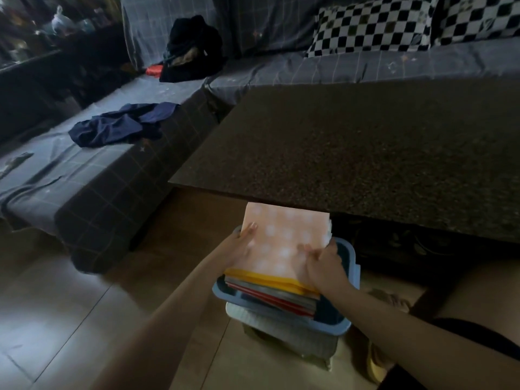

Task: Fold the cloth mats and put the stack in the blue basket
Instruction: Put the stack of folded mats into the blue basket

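Now, hands: the left hand (242,244) grips the left side of the stack of folded mats (278,266), thumb flat on top. The right hand (323,266) grips the right side, fingers curled over the top mat.
Stack: it sits low in the middle of the frame, tilted, its near end down inside the blue basket (334,325) and its far end sticking up over the rim.
Top mat: it is peach with pale dots. Yellow, grey and red mats show under it at the near edge.
Basket: it stands on the wood floor (84,319), just in front of the dark table (365,153).
Sofa (92,170): it fills the left and top of the frame.
Sofa things: a navy cloth (121,126) lies at the left, a black pile (191,49) higher up, and checkered pillows (371,26) sit at the upper right.
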The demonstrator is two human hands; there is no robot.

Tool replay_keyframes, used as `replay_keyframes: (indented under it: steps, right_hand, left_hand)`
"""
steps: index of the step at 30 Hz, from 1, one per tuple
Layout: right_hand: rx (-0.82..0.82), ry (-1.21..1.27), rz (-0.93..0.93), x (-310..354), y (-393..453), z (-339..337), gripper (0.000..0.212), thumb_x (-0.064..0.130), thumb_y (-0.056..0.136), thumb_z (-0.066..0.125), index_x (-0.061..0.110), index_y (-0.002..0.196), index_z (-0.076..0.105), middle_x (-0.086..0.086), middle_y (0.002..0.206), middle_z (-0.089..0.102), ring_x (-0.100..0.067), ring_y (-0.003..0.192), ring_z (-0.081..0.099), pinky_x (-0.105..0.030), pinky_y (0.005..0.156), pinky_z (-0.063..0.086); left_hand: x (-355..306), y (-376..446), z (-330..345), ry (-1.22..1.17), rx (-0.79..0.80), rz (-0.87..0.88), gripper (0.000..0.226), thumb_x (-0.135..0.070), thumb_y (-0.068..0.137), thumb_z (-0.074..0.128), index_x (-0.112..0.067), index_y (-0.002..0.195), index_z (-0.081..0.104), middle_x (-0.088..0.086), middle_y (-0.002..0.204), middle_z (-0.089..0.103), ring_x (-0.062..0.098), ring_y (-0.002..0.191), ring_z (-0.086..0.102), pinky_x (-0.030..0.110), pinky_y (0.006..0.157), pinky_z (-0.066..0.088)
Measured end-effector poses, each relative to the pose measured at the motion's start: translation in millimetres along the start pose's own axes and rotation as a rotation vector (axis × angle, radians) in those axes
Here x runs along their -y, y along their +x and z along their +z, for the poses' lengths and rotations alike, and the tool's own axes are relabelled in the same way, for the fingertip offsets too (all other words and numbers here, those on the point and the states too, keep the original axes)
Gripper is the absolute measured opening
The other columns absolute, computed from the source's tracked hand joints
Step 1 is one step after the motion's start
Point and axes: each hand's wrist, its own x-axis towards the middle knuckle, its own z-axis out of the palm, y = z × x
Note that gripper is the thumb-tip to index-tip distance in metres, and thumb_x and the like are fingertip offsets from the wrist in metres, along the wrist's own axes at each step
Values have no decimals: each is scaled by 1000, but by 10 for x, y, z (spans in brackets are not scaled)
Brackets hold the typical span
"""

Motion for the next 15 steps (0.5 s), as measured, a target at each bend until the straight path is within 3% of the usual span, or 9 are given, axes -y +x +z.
replay_keyframes:
  steps: [3, 6, 9, 12, 15]
  right_hand:
    - [-4, 1, 9, -56, 41, 9, 64, 30, 95, 48, 9, 145, 14, -19, 135, 44, -33, 107, 56, -45, 92, 49]
    - [-2, 35, 0, -111, 90, 35, 64, 28, 95, 49, 11, 145, 14, -19, 136, 43, -32, 108, 56, -43, 92, 48]
    - [4, 36, 8, -177, 141, 49, 63, 26, 95, 49, 9, 145, 14, -18, 136, 42, -29, 105, 57, -39, 88, 50]
    - [23, 35, 16, -264, 164, 63, 64, 25, 96, 50, 10, 145, 12, -17, 137, 41, -26, 104, 57, -31, 80, 47]
    - [39, 24, 51, -323, 170, 80, 63, 23, 97, 48, 8, 146, 11, -18, 141, 35, -30, 112, 53, -31, 82, 45]
  left_hand:
    - [62, 108, 84, -30, 3, 3, 51, -57, 96, 32, -22, 132, 44, 1, 113, 57, 10, 85, 59, 18, 61, 43]
    - [149, 198, 149, -14, 52, -18, 56, -57, 96, 30, -13, 120, 56, 4, 98, 65, 13, 82, 62, 20, 65, 46]
    - [223, 258, 190, -12, 91, -39, 52, -58, 96, 28, -18, 103, 59, 12, 98, 66, 25, 87, 65, 31, 78, 52]
    - [312, 318, 222, -26, 137, -48, 44, -59, 95, 29, -24, 99, 55, 18, 104, 65, 37, 98, 63, 46, 95, 48]
    - [367, 341, 260, -4, 152, -41, 49, -56, 96, 28, -17, 107, 57, 9, 89, 62, 25, 81, 60, 37, 81, 52]
